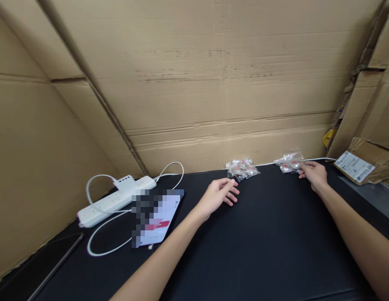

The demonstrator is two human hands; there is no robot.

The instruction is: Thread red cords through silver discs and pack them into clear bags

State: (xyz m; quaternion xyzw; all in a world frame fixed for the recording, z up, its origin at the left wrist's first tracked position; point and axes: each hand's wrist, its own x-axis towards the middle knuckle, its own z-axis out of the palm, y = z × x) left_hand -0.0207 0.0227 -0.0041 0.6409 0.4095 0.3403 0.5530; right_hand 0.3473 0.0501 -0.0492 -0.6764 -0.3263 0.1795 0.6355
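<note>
Two small clear plastic bags of round white and red parts lie at the back of the black table (276,234), against the cardboard wall. My left hand (218,195) rests open on the table, its fingers spread, just short of the left bag (242,168) and not touching it. My right hand (314,173) reaches to the right bag (289,162); its fingertips touch the bag's edge and are loosely curled there.
A white power strip (116,200) with looping white cables lies at the left. A tablet or phone (157,217) with a lit screen lies beside it. A dark flat slab (47,267) sits at the near left. Cardboard walls enclose the table; a labelled carton flap (357,165) is at the right.
</note>
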